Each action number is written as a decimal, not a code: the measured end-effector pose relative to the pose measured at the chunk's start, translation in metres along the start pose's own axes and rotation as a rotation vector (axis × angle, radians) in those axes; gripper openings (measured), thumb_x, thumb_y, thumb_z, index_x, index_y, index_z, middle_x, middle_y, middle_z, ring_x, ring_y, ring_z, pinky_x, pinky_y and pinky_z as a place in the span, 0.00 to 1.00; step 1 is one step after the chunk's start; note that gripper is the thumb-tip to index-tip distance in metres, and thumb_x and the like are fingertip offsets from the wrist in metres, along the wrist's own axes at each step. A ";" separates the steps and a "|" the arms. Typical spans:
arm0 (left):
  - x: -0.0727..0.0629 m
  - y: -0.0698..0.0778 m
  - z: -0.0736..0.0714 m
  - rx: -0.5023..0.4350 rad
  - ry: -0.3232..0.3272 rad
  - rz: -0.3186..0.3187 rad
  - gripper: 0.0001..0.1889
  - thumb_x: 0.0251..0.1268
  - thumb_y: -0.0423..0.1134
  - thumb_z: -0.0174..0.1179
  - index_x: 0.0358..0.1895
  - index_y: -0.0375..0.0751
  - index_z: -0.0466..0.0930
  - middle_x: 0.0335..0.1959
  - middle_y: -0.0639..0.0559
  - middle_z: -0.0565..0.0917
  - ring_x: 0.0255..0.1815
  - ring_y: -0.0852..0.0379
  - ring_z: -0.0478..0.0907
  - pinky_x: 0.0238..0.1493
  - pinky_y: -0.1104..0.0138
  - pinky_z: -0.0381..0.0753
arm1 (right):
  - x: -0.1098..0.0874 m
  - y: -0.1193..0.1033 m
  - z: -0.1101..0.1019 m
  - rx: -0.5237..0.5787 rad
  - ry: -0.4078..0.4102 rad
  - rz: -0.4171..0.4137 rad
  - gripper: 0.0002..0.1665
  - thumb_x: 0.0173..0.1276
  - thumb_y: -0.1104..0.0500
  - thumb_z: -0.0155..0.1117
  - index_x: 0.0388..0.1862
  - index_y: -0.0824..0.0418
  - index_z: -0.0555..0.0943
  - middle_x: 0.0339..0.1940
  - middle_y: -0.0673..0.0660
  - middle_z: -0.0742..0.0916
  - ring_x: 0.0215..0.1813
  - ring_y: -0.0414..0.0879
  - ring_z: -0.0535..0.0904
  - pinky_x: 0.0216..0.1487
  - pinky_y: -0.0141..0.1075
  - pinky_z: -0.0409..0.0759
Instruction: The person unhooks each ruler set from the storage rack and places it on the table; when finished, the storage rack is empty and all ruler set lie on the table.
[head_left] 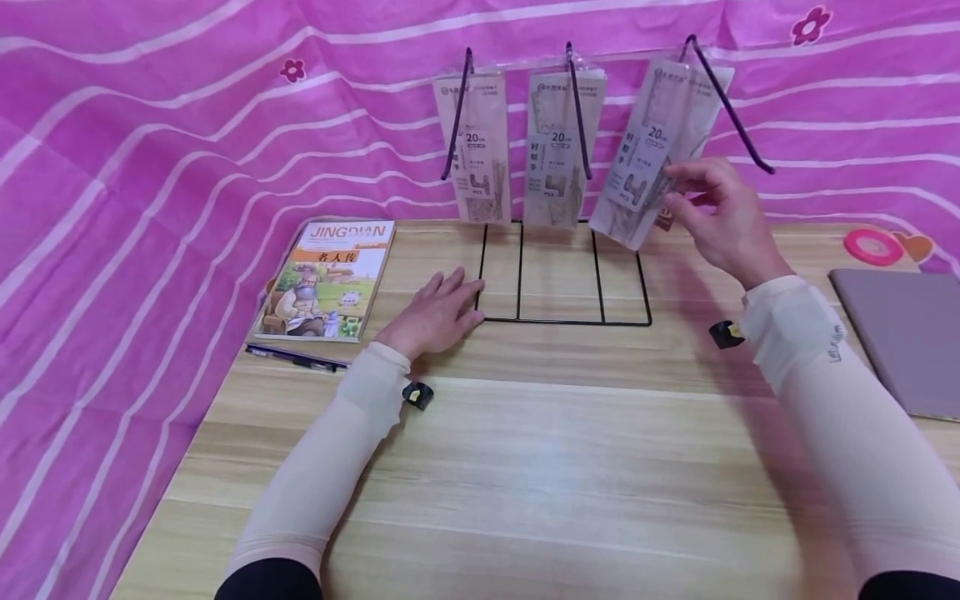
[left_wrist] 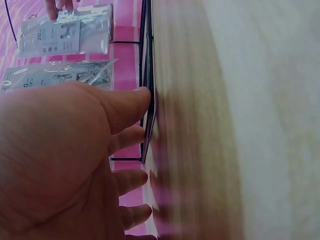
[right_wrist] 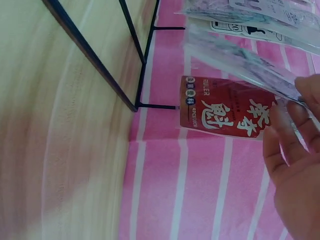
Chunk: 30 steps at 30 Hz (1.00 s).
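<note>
Your arms (head_left: 318,471) reach toward the far side: left hand (head_left: 435,312) low, fingers spread; right hand (head_left: 726,223) raised farther back at right, thumb and fingertips pinching.

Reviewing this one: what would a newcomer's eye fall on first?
Most likely the bright pink striped cloth behind the table. In front of it, plastic packets hang in a row from dark prongs, the rightmost packet tilted in the right hand's grip. A colourful book lies at the table's left.

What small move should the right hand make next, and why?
Perhaps let the rightmost clear plastic ruler packet swing upright: the right hand holds it tilted on its black metal hook, whereas the similar middle packet hangs nearly straight.
</note>
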<state>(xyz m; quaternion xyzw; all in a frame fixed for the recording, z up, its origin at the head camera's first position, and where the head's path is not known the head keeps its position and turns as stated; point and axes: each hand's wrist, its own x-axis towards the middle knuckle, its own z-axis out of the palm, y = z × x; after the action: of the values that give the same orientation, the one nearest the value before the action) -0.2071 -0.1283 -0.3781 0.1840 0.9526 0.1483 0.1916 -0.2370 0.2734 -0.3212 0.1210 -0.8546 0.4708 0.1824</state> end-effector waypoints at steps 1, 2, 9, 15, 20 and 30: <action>0.000 0.000 0.000 0.000 -0.001 0.001 0.35 0.84 0.61 0.44 0.87 0.61 0.47 0.90 0.48 0.37 0.89 0.36 0.32 0.87 0.41 0.37 | -0.001 -0.001 0.000 0.013 0.016 -0.003 0.20 0.75 0.69 0.65 0.64 0.68 0.80 0.51 0.36 0.79 0.51 0.28 0.82 0.50 0.19 0.80; 0.000 0.000 0.000 0.002 -0.001 0.001 0.35 0.84 0.61 0.44 0.87 0.61 0.47 0.90 0.48 0.37 0.89 0.36 0.32 0.87 0.41 0.37 | -0.003 -0.001 -0.001 0.024 0.032 -0.006 0.19 0.75 0.70 0.64 0.63 0.70 0.80 0.51 0.36 0.79 0.49 0.28 0.83 0.49 0.18 0.81; 0.000 0.001 0.000 -0.008 -0.004 0.000 0.35 0.84 0.61 0.44 0.87 0.61 0.48 0.90 0.49 0.37 0.89 0.37 0.32 0.87 0.42 0.36 | -0.011 -0.003 -0.008 0.041 0.130 -0.019 0.21 0.74 0.71 0.63 0.64 0.64 0.81 0.49 0.36 0.83 0.36 0.31 0.84 0.38 0.18 0.82; 0.001 -0.001 0.001 -0.006 0.000 0.004 0.35 0.84 0.61 0.44 0.87 0.62 0.48 0.90 0.49 0.38 0.89 0.37 0.32 0.87 0.41 0.36 | -0.020 -0.008 -0.019 -0.026 0.137 -0.027 0.27 0.75 0.69 0.62 0.70 0.55 0.81 0.40 0.32 0.85 0.35 0.31 0.80 0.37 0.18 0.77; 0.000 -0.002 0.001 -0.017 -0.002 0.003 0.35 0.84 0.61 0.44 0.87 0.62 0.48 0.90 0.49 0.39 0.89 0.37 0.33 0.87 0.40 0.35 | -0.030 -0.014 -0.027 -0.036 0.117 -0.021 0.27 0.75 0.69 0.62 0.71 0.54 0.81 0.47 0.32 0.85 0.38 0.29 0.81 0.39 0.16 0.78; 0.002 -0.003 0.000 -0.020 0.000 -0.005 0.35 0.84 0.61 0.45 0.87 0.63 0.48 0.90 0.50 0.39 0.90 0.39 0.32 0.87 0.42 0.35 | -0.060 -0.020 -0.044 -0.032 0.121 -0.120 0.27 0.71 0.76 0.61 0.67 0.64 0.82 0.52 0.34 0.86 0.39 0.29 0.82 0.40 0.15 0.78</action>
<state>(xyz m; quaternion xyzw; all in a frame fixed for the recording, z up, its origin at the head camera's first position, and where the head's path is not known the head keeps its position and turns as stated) -0.2093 -0.1299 -0.3796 0.1797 0.9515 0.1573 0.1940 -0.1661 0.3024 -0.3098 0.1404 -0.8407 0.4518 0.2635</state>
